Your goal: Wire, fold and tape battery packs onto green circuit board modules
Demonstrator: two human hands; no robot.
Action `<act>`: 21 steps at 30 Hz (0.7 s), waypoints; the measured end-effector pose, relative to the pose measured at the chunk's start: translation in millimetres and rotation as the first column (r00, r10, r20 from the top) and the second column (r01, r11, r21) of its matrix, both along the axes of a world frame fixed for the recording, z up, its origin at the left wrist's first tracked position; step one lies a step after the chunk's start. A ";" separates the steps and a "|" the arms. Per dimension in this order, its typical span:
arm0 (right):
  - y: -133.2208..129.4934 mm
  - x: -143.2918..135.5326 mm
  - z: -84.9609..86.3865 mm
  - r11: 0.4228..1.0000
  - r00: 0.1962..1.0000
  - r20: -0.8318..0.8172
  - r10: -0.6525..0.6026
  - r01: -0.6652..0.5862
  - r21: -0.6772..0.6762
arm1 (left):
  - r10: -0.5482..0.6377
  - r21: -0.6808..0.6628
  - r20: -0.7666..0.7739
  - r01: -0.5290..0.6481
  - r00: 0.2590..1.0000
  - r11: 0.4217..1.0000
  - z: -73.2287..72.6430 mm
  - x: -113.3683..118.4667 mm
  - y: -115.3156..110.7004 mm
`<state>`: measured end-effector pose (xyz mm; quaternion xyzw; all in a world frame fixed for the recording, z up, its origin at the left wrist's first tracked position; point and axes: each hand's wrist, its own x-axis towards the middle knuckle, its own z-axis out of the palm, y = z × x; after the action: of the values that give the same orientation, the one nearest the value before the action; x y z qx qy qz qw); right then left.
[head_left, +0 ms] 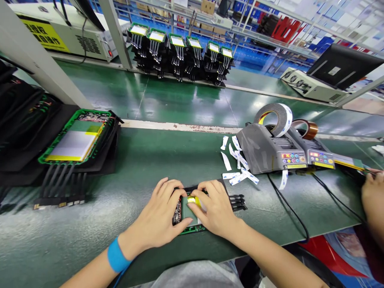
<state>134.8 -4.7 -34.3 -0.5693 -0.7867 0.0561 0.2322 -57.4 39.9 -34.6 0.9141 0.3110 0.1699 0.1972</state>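
A small green-edged circuit board assembly (pixel 189 214) with a yellow tape patch lies on the green bench near its front edge, black leads (pixel 238 202) sticking out to its right. My left hand (pixel 159 218) lies flat on its left side, a blue band on that wrist. My right hand (pixel 214 210) covers its right side, fingertips pressing by the yellow patch. Most of the board is hidden under both hands.
A stack of similar assemblies (pixel 78 140) sits at the left. Two tape dispensers (pixel 271 150) with cut white tape strips (pixel 237 162) stand at the right, cables trailing forward. A row of assemblies (pixel 180 56) lines the back. Another person's hand (pixel 372 194) is at the far right.
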 end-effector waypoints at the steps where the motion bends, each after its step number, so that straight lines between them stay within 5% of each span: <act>1: 0.9 -1.2 0.3 1.000 1.000 0.016 0.002 -0.001 -0.016 | 0.001 0.002 0.000 -0.001 1.000 1.000 0.0 0.2 0.0; 21: -2.4 2.1 2.4 0.992 0.994 -0.103 0.048 -0.035 0.123 | 0.044 -0.020 0.001 -0.044 0.999 0.999 -0.6 -0.3 -3.5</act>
<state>136.9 -7.1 -31.8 -0.5340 -0.7868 0.0430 0.3065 -57.8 36.4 -35.2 0.9049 0.3326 0.1716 0.2028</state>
